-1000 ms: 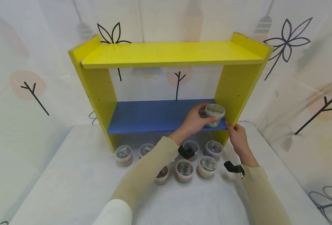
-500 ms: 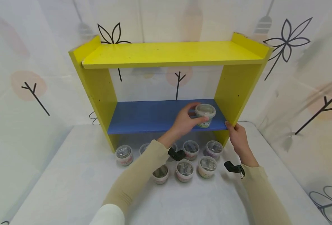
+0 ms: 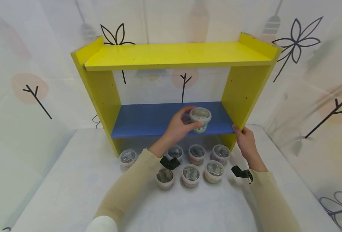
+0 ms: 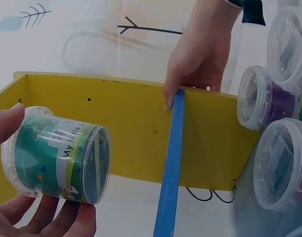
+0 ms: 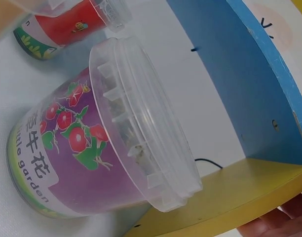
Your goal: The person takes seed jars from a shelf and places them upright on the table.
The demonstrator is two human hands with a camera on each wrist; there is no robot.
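Note:
My left hand (image 3: 177, 127) grips a clear-lidded tub (image 3: 200, 120), thumb on the near side and fingers behind. In the left wrist view this tub (image 4: 57, 153) has a green "My little garden" label, and a gap shows between its base and the blue shelf board (image 4: 170, 168). The blue shelf (image 3: 150, 119) belongs to a yellow shelf unit (image 3: 176, 55). My right hand (image 3: 246, 145) holds the unit's right side panel at the blue board's corner, its thumb on the front edge. Its fingers (image 5: 279, 222) curl behind the panel in the right wrist view.
Several similar tubs stand on the white table beneath and before the unit, among them a purple-labelled one (image 5: 87, 148) at the right. A tub (image 3: 127, 157) stands near the left panel. My left sleeve (image 3: 127, 187) crosses over the tubs.
My left hand has carried the tub leftward along the front of the blue shelf, from near the right panel toward the middle. My right hand has stayed on the panel.

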